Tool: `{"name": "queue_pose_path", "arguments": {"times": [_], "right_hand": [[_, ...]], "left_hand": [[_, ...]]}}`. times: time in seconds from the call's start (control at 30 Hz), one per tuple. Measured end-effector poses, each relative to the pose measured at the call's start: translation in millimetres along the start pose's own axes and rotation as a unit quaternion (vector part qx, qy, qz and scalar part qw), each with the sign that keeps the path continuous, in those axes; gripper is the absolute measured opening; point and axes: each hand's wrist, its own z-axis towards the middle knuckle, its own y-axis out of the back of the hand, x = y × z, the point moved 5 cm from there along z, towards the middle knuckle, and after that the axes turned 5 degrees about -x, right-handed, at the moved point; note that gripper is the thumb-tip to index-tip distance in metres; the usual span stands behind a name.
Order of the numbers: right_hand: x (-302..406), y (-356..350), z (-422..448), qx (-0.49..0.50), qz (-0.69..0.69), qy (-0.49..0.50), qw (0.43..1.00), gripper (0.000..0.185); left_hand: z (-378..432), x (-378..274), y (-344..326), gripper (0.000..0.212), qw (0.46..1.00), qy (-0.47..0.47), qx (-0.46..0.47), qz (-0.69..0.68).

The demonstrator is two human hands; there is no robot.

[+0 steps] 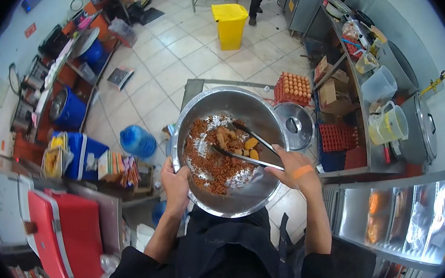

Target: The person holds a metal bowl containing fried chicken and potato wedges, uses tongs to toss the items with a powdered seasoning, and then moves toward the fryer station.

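Note:
A large stainless-steel bowl is right before me, at the front of my apron. My left hand grips its left rim, thumb on the inside edge. In my right hand is a pair of metal tongs with dark tips. The tongs' tips are spread on either side of a pale brown lump of food, which looks like meat. Reddish-brown crumbly food covers much of the bowl's bottom. Several yellow pieces lie beside and between the tong arms.
Egg trays and a metal pot lid are beyond the bowl at right. A blue water jug lies left. Further off stand a yellow bin and a person. Steel shelving runs along the right; a red cooler is at lower left.

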Motion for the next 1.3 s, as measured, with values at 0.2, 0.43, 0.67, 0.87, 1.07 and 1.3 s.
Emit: {"name": "queue_pose_path", "arguments": {"times": [0.2, 0.43, 0.67, 0.87, 1.07, 1.3], "right_hand": [[-46.6, 17.5, 137.2, -0.006, 0.018, -0.002, 1.0, 0.061], [-109.9, 45.3, 317.3, -0.016, 0.077, 0.065, 0.995, 0.052], [-132.9, 92.1, 504.4, 0.031, 0.191, 0.109, 0.975, 0.048], [-134.4, 134.8, 635.5, 0.024, 0.182, 0.125, 0.975, 0.047], [-155.3, 191.7, 751.2, 0.012, 0.072, 0.057, 0.996, 0.055], [-187.8, 228.5, 864.9, -0.033, -0.027, -0.033, 0.999, 0.074]], "left_hand": [[124.6, -11.7, -86.7, 0.031, 1.0, -0.023, -0.004, 0.006], [268.2, 8.4, -155.8, 0.028, 0.998, -0.023, -0.057, 0.01], [399.7, -4.6, -218.5, 0.024, 0.989, -0.034, -0.143, 0.0], [523.6, -38.1, -272.8, 0.025, 0.985, -0.061, -0.162, -0.001], [680.3, -52.5, -330.4, 0.025, 0.99, -0.077, -0.118, 0.016], [844.9, -93.9, -431.3, 0.021, 0.995, -0.07, -0.057, 0.046]]}}
